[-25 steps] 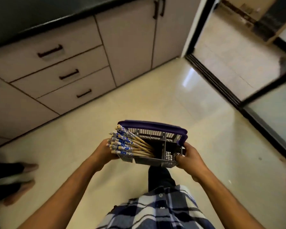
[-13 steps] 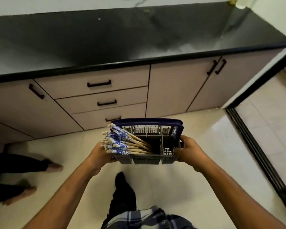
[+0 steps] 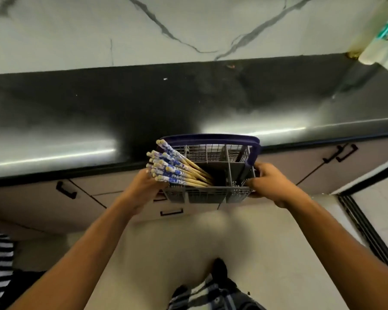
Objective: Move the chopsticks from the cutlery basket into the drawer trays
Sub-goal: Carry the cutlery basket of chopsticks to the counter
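Cutlery basket point(image 3: 207, 194) is now raised to the countertop point(image 3: 188, 104) — gripped by left hand point(image 3: 143, 189) and right hand point(image 3: 270, 183); chopsticks point(image 3: 177, 170) all inside, drawers point(image 3: 170, 212) closed — nothing transferred yet.

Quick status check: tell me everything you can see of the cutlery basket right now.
The cutlery basket is grey plastic mesh with a dark blue handle folded along its far rim, split by dividers into compartments. It is held level in the air before the black countertop, left hand and right hand gripping its ends. A bundle of chopsticks with blue-patterned tops leans out of its left compartment; the others look empty.
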`<action>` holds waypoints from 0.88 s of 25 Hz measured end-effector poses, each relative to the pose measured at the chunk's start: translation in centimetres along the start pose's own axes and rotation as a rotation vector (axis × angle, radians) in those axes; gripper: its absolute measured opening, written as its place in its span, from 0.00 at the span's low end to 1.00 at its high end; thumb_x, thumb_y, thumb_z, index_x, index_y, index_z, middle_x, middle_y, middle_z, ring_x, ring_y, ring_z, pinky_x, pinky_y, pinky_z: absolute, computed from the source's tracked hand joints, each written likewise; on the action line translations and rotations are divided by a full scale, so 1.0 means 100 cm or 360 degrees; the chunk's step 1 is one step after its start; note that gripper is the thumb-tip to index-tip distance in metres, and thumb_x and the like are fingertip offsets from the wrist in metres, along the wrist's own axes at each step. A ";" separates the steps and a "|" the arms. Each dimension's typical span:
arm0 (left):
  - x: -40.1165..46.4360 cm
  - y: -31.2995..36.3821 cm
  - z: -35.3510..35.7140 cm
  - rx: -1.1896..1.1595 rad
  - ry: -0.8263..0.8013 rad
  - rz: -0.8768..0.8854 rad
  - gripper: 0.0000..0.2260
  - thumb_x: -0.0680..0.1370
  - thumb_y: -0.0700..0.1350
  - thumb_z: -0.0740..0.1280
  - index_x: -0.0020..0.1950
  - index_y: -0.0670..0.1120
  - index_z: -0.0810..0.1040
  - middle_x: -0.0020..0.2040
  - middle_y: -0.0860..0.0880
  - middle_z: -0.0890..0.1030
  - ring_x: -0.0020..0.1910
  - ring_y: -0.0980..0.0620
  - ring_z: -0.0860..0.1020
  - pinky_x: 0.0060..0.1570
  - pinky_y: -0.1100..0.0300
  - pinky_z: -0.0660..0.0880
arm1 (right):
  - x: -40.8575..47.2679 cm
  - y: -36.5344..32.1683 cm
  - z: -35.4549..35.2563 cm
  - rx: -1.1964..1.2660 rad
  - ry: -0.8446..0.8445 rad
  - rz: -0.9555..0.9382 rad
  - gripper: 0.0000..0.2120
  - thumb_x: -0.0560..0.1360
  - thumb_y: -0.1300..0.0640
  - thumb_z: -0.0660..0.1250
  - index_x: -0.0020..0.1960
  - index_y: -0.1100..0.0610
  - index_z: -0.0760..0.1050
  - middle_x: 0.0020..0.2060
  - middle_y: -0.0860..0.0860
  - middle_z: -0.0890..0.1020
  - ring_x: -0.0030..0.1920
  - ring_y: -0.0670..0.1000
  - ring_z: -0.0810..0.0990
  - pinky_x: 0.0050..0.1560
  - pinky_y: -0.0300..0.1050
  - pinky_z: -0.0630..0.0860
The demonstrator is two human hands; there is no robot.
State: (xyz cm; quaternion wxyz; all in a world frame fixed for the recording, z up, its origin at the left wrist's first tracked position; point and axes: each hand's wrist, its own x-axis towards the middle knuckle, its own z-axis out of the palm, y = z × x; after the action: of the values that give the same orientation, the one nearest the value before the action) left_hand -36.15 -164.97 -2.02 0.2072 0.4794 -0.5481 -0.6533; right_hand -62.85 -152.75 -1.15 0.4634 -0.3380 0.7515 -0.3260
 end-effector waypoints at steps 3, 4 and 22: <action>0.052 0.040 -0.008 0.0045 0.0017 0.0029 0.11 0.77 0.29 0.64 0.50 0.43 0.81 0.48 0.42 0.85 0.47 0.45 0.84 0.47 0.49 0.82 | 0.058 -0.037 -0.024 -0.0019 -0.0012 -0.0081 0.20 0.73 0.70 0.65 0.61 0.53 0.75 0.50 0.56 0.84 0.50 0.55 0.85 0.51 0.55 0.83; 0.070 0.052 -0.010 0.0029 0.0047 0.0021 0.11 0.77 0.29 0.63 0.49 0.43 0.81 0.49 0.40 0.84 0.47 0.43 0.83 0.49 0.46 0.82 | 0.079 -0.049 -0.032 -0.0015 -0.0018 -0.0101 0.20 0.73 0.71 0.65 0.61 0.53 0.74 0.50 0.56 0.84 0.50 0.55 0.85 0.51 0.55 0.84; 0.289 0.134 -0.039 0.0105 0.0237 -0.0247 0.10 0.81 0.33 0.60 0.44 0.44 0.76 0.43 0.40 0.81 0.33 0.50 0.81 0.30 0.58 0.78 | 0.326 -0.150 -0.075 -0.0089 -0.0128 -0.0012 0.19 0.73 0.72 0.62 0.60 0.58 0.77 0.48 0.58 0.84 0.47 0.56 0.85 0.36 0.46 0.82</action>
State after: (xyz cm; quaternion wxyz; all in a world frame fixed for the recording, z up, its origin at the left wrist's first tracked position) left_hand -49.33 -194.18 -1.10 0.1802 0.5743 -0.5135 -0.6116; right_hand -77.79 -186.23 -1.97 0.4823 -0.3665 0.7398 -0.2928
